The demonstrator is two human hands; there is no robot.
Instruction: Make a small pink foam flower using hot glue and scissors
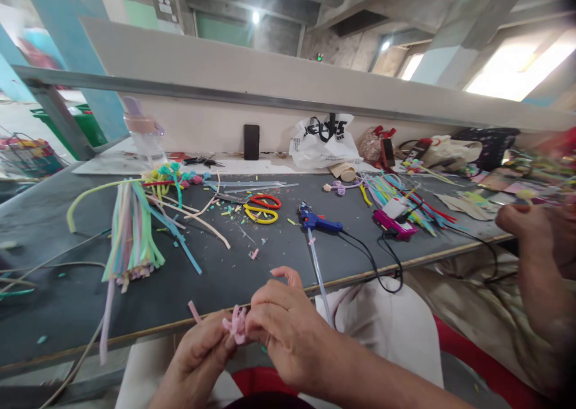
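A small pink pipe-cleaner shape [237, 325], bent into loops, is held between my two hands just over the table's front edge. My left hand [198, 352] pinches its left side, and a pink stem end [194, 311] sticks up behind that hand. From the right, my right hand [283, 322] closes thumb and fingers on the same piece, one finger raised. Ahead of my right hand lies a blue glue gun [320, 222] with a clear glue stick [318, 274] reaching past the table edge. Scissors with red and yellow handles [261, 216] rest beyond, among pipe-cleaner clippings.
A thick bundle of pastel pipe cleaners [130, 235] lies at left, near finished coloured pieces [180, 174]. Along the back stand a bottle [144, 136], a phone [251, 142] and a white bag [324, 142]. Cables cross the right side, where a co-worker's hand [524, 226] shows.
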